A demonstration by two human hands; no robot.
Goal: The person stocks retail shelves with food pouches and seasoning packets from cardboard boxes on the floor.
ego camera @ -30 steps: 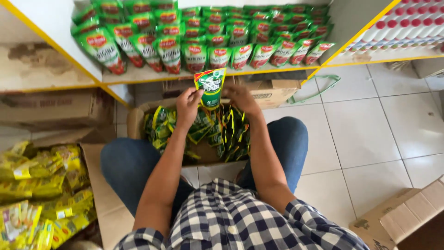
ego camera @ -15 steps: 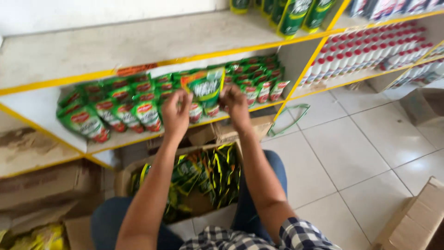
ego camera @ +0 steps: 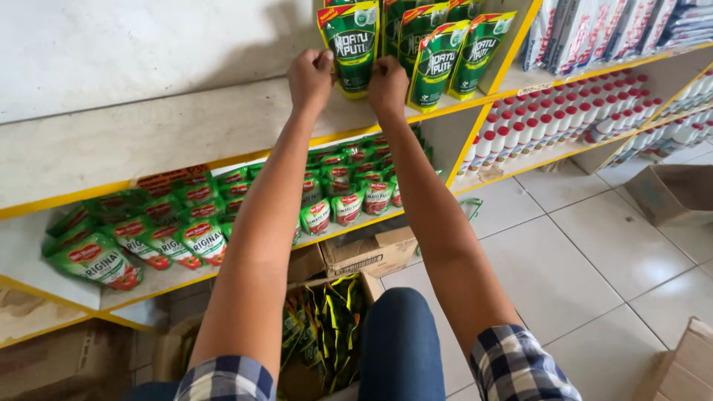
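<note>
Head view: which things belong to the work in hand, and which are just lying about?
In hand:
green pouch, pinched by left hand and right hand
matching pouches on upper shelf
open box of pouches

Lying about:
red-label pouches
red-capped bottles
empty carton

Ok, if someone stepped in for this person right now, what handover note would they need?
Left hand: pinching the top left corner of a green pouch, arm raised.
Right hand: gripping the same pouch at its lower right edge.
The pouch stands at the front edge of the upper shelf, just left of a row of matching pouches; both hands are on it, so it is not let go yet.
Done: several pouches already stand on that shelf.
Left: release this one; the open box on the floor between the knees holds more green and yellow pouches.
</note>
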